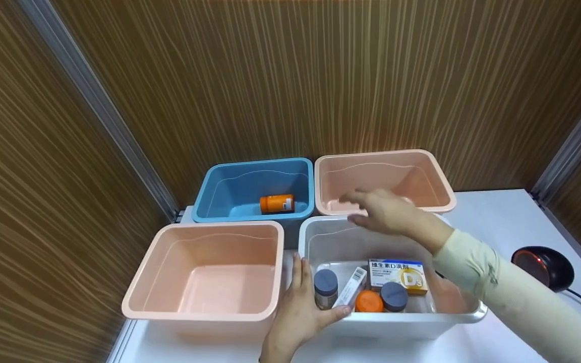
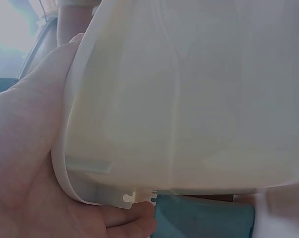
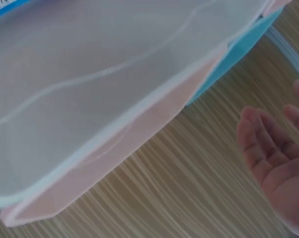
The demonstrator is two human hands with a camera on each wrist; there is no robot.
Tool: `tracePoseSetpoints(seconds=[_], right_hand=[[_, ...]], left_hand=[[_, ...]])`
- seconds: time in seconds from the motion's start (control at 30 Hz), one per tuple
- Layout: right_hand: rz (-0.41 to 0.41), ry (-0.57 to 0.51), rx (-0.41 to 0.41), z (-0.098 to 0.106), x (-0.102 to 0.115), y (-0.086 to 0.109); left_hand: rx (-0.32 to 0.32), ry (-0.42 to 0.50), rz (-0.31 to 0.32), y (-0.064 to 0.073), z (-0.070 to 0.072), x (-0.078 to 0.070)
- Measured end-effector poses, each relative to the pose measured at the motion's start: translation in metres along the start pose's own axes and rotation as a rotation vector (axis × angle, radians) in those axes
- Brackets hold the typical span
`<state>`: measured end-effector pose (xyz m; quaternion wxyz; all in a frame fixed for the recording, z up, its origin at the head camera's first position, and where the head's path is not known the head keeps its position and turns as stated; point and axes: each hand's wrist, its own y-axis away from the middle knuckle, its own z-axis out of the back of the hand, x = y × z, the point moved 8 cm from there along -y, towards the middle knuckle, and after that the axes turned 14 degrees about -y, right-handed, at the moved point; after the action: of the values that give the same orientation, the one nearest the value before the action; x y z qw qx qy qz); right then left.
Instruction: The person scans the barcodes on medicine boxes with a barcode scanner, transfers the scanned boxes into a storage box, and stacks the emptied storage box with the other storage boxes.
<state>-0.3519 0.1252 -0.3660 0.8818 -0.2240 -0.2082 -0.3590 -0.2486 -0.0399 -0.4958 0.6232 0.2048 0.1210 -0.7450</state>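
A white bin (image 1: 386, 318) holds two dark-capped bottles (image 1: 325, 282), an orange-capped bottle (image 1: 369, 301), a slim white box (image 1: 351, 286) and a vitamin D carton (image 1: 397, 275). At its front left corner my left hand (image 1: 298, 312) grips the rim, thumb over the front edge and fingers along the left side. The left wrist view shows the palm against the bin's corner. My right hand (image 1: 384, 209), holding nothing, hovers over the back of this bin, fingers loosely extended leftward. Behind it stands a pink bin (image 1: 421, 159), partly covered by the hand.
An orange pill bottle (image 1: 277, 203) lies in the blue bin (image 1: 255, 165) at the back left. Another pink bin (image 1: 205, 316) stands at the front left. On the right, a black device with a red light (image 1: 542, 267) trails a cable. Wood-patterned panels (image 1: 270, 75) enclose the table.
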Motion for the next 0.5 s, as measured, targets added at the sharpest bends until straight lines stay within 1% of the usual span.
tracePoseSetpoints(seconds=[0.13, 0.27, 0.37, 0.43, 0.5], right_hand=[[0.005, -0.024, 0.065, -0.022, 0.006, 0.011], [0.078, -0.029, 0.135, -0.049, 0.014, 0.015], [0.109, -0.008, 0.194, -0.071, 0.017, 0.016], [0.107, 0.000, 0.242, -0.087, 0.016, 0.016], [0.074, 0.000, 0.303, -0.103, 0.013, 0.017]], left_hand=[[0.006, -0.004, -0.006, 0.001, 0.000, 0.000], [-0.033, -0.004, -0.050, 0.002, 0.003, -0.001], [-0.056, 0.004, -0.079, 0.003, 0.004, -0.002], [-0.052, 0.012, -0.084, 0.003, 0.004, -0.002], [-0.035, 0.017, -0.077, 0.003, 0.003, -0.001]])
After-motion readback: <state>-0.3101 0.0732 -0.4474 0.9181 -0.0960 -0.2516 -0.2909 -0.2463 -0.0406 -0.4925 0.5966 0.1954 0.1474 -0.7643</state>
